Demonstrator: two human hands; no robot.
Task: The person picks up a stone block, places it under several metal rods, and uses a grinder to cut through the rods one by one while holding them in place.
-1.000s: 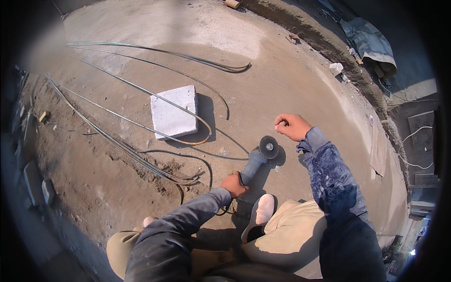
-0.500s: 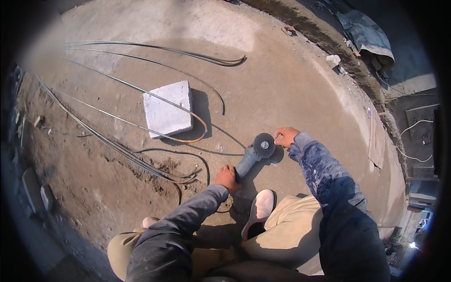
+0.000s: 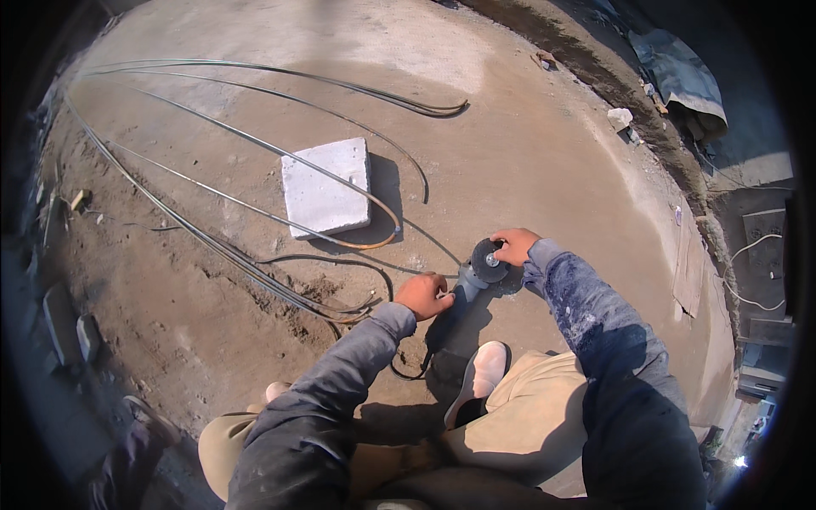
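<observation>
A grey angle grinder (image 3: pixel 469 287) lies on the ground before me, its dark round disc (image 3: pixel 486 265) facing up. The fingers of my right hand (image 3: pixel 515 246) close on the nut (image 3: pixel 492 260) at the disc's centre. Just left of the grinder's body is my left hand (image 3: pixel 422 296), thumb and fingers slightly bent and apart, with nothing seen in it. Whether its fingertips touch the body I cannot tell. The grinder's handle end lies in shadow near my shoe (image 3: pixel 486 367), and a black cord (image 3: pixel 408 375) curves from it.
A white block (image 3: pixel 325 189) sits beyond my left hand, with a bent metal rod (image 3: pixel 374 202) across it. More long rods (image 3: pixel 204 242) stretch to the far left. A stone (image 3: pixel 620 119) lies by the trench at right. Another person's leg (image 3: pixel 132 459) shows at lower left.
My right fingers have moved from the disc's edge onto its centre. My left hand has come off the grinder's body and shifted forward. Another person's leg has appeared at lower left.
</observation>
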